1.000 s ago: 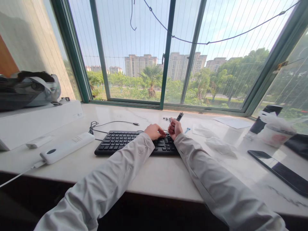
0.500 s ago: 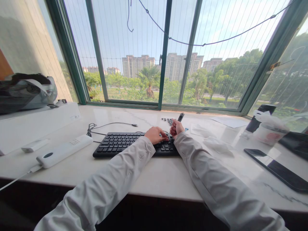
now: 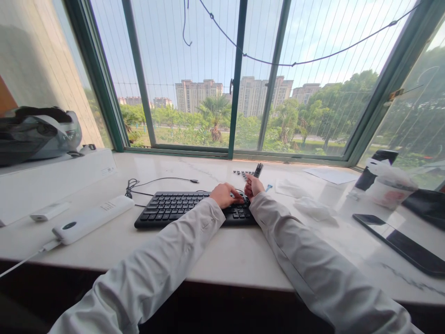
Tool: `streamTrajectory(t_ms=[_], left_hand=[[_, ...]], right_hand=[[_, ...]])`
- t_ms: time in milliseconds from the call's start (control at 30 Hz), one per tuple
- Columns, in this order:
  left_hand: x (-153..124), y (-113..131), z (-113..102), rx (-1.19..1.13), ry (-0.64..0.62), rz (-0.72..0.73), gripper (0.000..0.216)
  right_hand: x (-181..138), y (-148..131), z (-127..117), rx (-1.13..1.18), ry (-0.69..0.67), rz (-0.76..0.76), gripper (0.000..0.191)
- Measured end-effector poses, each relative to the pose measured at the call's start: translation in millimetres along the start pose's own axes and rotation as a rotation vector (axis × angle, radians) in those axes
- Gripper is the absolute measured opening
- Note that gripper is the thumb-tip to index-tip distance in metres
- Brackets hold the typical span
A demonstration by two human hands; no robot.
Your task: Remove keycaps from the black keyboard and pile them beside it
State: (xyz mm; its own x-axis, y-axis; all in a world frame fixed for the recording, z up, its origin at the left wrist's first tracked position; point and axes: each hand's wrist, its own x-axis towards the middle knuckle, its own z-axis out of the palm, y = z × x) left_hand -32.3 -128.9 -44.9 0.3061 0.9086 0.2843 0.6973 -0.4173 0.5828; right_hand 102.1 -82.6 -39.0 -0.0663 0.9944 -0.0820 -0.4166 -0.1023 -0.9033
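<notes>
— Grip first: what is each hand doing?

— Right hand [image 3: 252, 188] is clenched around a small black tool [image 3: 257, 170], whose dark tip sticks up and away above the fist. Left hand [image 3: 225, 195] holds nothing; its fingers are curled down and rest on the keys at the right end of the black keyboard [image 3: 174, 208].

— Where is the keyboard?

— Flat on the pale marble table [image 3: 229, 255], in the middle, lying left to right. Both hands meet over its far right corner, the right fist just beside the left fingertips. I cannot tell whether the tool touches a key.

— Anything loose near the hands?

— Yes. A small cluster of black keycaps [image 3: 243, 173] lies on the table just beyond the keyboard, close to the tool's tip. A small blue bit [image 3: 268, 188] lies just right of the right hand.

— And further out?

— On the left, near, a white power strip [image 3: 92, 219] lies slanted with a white cable leaving its near end, and a small white device [image 3: 48, 211] lies beyond it. A thin black cable [image 3: 153, 182] is bunched just behind the keyboard's left end. On the right, a dark phone [image 3: 399, 243] lies flat near the edge; a white cup [image 3: 391, 190] in clear plastic wrap stands further back, with sheets of paper [image 3: 330, 176] by the window frame. Far left, a grey helmet [image 3: 38, 132] sits on a white box [image 3: 52, 178].
</notes>
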Motion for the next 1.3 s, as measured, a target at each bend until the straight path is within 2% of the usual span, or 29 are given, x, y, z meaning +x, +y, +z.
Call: streamTrajectory(t_ms=[267,400,567,767,1033,1300], left_hand=[[1.5,-0.9,-0.2,0.013,-0.003,0.025,0.031],[2.3,-2.3,0.0,0.012,-0.002,0.026,0.033],[2.4,-3.4,0.3,0.013,-0.001,0.007,0.032],[3.1,-5.8,1.4,0.016,-0.005,-0.017,0.033],[2.4,-5.9,0.2,0.024,-0.007,0.005,0.033],[3.3,-5.6,0.6,0.033,-0.021,0.008,0.034]], right_hand=[[-1.9,-1.5,-2.4,0.022,0.037,0.039,0.041],[-4.0,0.7,1.1,0.035,0.058,-0.012,0.04],[-2.7,4.8,1.8,0.069,0.002,-0.075,0.042],[-0.9,1.2,-0.8,0.033,-0.025,-0.004,0.047],[-8.0,-2.9,4.3,-0.018,-0.055,0.01,0.04],[-11.4,-8.5,-5.5,-0.016,-0.133,0.1,0.043]])
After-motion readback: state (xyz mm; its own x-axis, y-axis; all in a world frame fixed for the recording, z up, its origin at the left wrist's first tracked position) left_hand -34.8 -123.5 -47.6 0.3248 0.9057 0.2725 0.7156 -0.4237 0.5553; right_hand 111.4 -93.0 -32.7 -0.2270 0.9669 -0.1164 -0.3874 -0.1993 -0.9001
